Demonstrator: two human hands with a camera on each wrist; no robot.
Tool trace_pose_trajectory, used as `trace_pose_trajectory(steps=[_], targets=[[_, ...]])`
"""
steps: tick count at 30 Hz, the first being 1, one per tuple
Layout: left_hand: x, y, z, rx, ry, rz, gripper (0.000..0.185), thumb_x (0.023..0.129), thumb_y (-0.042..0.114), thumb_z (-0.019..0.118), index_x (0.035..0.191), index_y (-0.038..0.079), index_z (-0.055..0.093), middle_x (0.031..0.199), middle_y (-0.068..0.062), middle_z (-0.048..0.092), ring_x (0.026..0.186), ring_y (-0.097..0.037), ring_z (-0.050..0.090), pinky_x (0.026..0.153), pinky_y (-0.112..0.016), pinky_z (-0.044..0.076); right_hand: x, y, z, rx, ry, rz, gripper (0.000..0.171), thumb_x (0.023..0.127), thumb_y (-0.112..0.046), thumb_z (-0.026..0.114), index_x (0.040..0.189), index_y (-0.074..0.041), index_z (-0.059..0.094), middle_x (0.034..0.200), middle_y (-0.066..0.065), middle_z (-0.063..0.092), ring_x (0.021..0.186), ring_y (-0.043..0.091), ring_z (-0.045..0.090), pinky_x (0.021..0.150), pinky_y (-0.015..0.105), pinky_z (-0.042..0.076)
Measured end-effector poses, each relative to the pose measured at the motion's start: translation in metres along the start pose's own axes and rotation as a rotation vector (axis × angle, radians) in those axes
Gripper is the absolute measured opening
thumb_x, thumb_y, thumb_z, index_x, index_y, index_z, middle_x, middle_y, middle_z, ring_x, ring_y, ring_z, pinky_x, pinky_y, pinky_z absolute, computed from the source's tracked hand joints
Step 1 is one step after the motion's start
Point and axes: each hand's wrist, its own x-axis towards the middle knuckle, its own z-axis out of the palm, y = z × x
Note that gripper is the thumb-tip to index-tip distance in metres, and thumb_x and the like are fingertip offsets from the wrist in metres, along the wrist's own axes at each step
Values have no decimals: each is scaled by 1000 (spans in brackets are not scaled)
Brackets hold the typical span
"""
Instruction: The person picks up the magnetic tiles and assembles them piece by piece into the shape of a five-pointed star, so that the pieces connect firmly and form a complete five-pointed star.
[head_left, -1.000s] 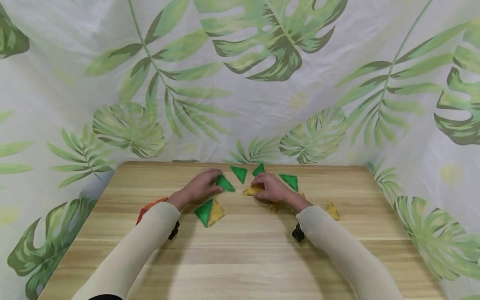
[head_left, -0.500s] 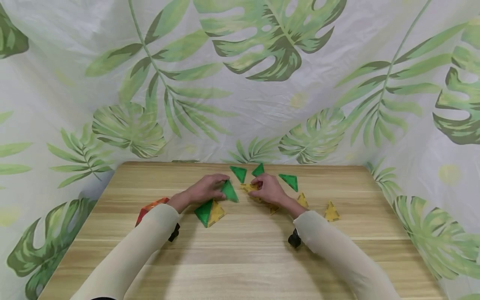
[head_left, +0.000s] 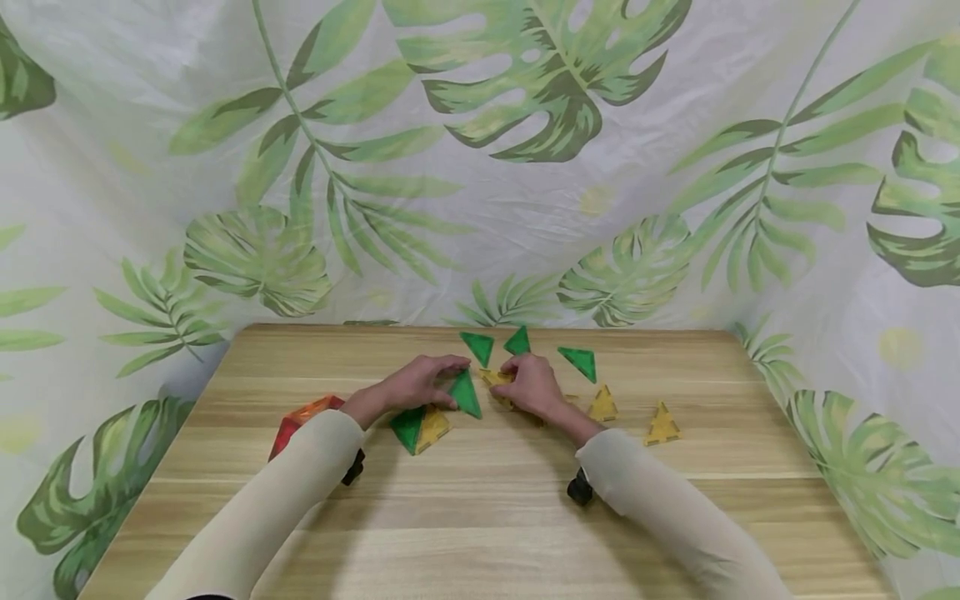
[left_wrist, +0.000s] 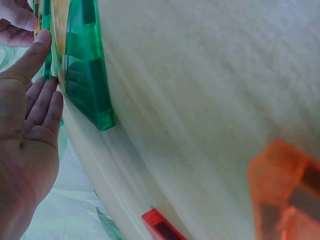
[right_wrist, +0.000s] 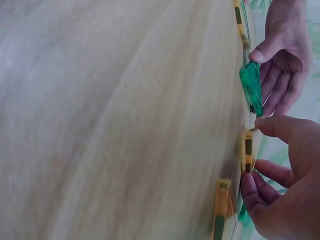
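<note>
My left hand (head_left: 422, 385) pinches a green triangular magnetic tile (head_left: 467, 395) between thumb and fingers, its lower corner pointing toward me. In the right wrist view that green tile (right_wrist: 251, 85) stands tilted at the thumb tip. Just to the right, my right hand (head_left: 536, 387) grips a yellow triangular tile (head_left: 493, 378) by its edges, thumb on one side and fingers on the other. Beneath the left hand lie another green tile (head_left: 407, 431) and a yellow tile (head_left: 433, 430), side by side; the hand covers part of them.
Loose green triangles (head_left: 477, 347) lie along the back of the wooden table (head_left: 480, 517), one (head_left: 580, 363) farther right. Yellow triangles (head_left: 603, 404) sit right of the right hand, one partly hidden by its wrist. A red and orange tile piece (head_left: 288, 429) is beside the left forearm.
The left hand has brought its green tile right and toward me, turning it more upright. The right hand has shifted slightly toward me, the yellow tile turning in its fingers.
</note>
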Motion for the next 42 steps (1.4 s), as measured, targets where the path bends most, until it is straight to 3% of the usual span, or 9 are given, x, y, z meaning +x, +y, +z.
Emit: trace_pose_trajectory(steps=[11, 24, 34, 42], targets=[[4, 1, 2, 122, -5, 35, 79, 89, 17, 88, 154, -1, 49, 151, -15, 61, 143, -33, 53, 119, -50, 41, -1, -12, 6, -58, 12, 2, 35, 84, -26, 90, 108, -2, 82, 109, 12, 79, 104, 30, 73, 89, 45, 61], [5, 4, 2, 167, -15, 24, 79, 88, 17, 89, 154, -1, 49, 151, -16, 60, 141, -34, 54, 118, -50, 43, -7, -20, 11, -67, 9, 9, 33, 84, -29, 90, 101, -2, 81, 104, 11, 78, 100, 30, 72, 86, 46, 61], [5, 5, 2, 49, -47, 19, 77, 88, 5, 86, 155, 0, 49, 145, -20, 62, 127, -34, 65, 106, -43, 55, -14, -20, 10, -55, -34, -27, 31, 86, -22, 89, 108, -2, 81, 106, 11, 78, 102, 28, 73, 88, 45, 61], [2, 10, 1, 57, -69, 10, 73, 88, 1, 85, 153, -1, 51, 138, -19, 67, 126, -33, 66, 106, -42, 55, -19, -20, 9, -36, -54, -70, 25, 86, -18, 89, 102, -2, 81, 100, 11, 78, 95, 26, 73, 84, 44, 61]])
